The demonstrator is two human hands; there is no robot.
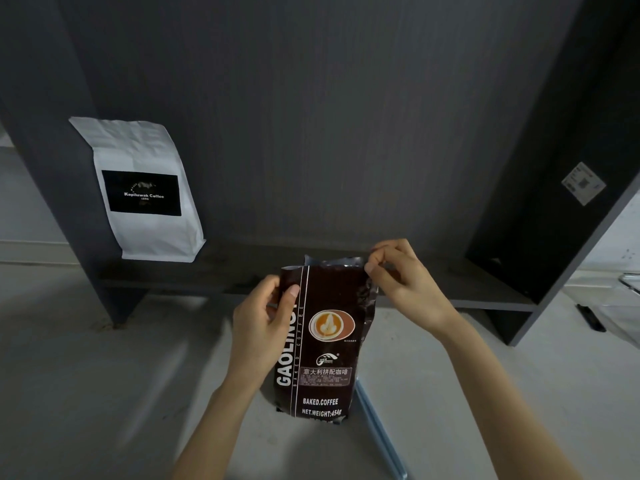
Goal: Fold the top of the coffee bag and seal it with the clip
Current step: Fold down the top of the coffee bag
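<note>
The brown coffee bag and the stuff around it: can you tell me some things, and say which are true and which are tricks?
1. Both hands hold the brown coffee bag near its top: left hand, right hand. True.
2. The bag lies flat. False: it stands upright.
3. A white coffee bag stands on the dark shelf. True.
4. The long blue clip is clamped on the bag's top. False: it lies on the counter beside the bag.

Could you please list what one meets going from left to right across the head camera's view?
White coffee bag → left hand → brown coffee bag → right hand → white sticker.
</note>
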